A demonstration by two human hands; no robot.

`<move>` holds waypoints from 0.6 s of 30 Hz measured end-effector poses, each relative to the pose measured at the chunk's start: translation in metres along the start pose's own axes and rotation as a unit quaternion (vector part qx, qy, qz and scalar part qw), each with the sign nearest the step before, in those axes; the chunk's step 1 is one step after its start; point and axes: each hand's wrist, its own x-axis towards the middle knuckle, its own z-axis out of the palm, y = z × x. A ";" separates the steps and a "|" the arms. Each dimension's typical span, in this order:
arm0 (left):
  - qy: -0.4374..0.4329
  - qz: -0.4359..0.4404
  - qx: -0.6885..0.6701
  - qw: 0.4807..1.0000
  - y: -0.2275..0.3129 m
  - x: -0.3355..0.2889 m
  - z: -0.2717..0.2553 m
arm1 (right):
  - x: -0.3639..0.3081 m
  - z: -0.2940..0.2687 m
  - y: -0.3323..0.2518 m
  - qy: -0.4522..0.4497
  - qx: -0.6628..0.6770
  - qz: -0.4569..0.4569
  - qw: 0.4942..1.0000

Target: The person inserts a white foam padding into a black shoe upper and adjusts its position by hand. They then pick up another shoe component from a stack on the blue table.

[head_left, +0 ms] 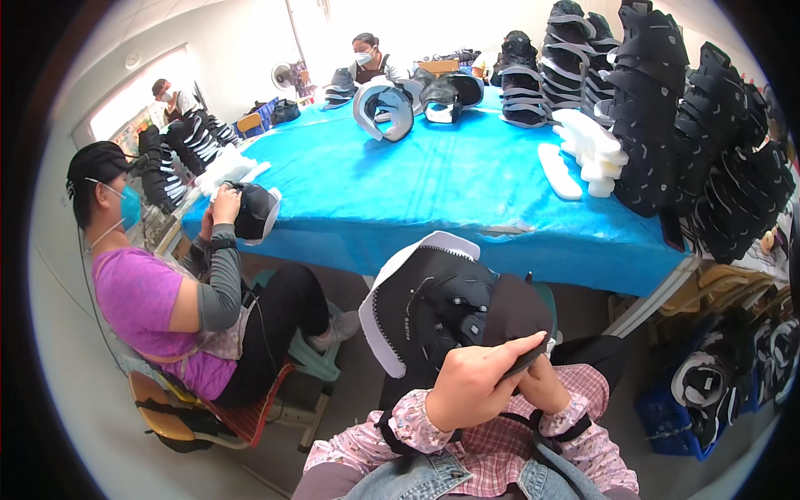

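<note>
On my lap rests a black moulded padded piece (429,304) with a broad white rim and a row of dark teeth-like marks along its edge. A dark brown-black fabric panel (515,312) curves over its right end. My left hand (479,387) is closed over the near edge of this panel, its forefinger stretched along it. Close beside it, my right hand (543,385) grips the same edge from below on the right. Its fingertips are partly hidden behind the panel and my left hand.
A blue-covered table (333,179) stands ahead. Tall stacks of black shells (646,108) and white foam pads (587,150) occupy its right side. To the left sits a co-worker (158,292) handling a similar black piece (254,212). A blue crate (667,425) stands low right.
</note>
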 end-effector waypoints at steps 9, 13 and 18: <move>0.008 0.016 0.024 1.000 0.010 0.002 0.003 | -0.038 0.022 -0.022 0.062 -0.056 -0.082 0.993; 0.032 0.063 0.034 0.997 0.001 -0.004 0.007 | -0.025 0.027 -0.022 0.039 -0.118 0.003 0.992; 0.019 0.119 0.065 0.991 0.012 -0.004 0.016 | -0.032 0.017 0.032 0.024 -0.232 -0.168 0.958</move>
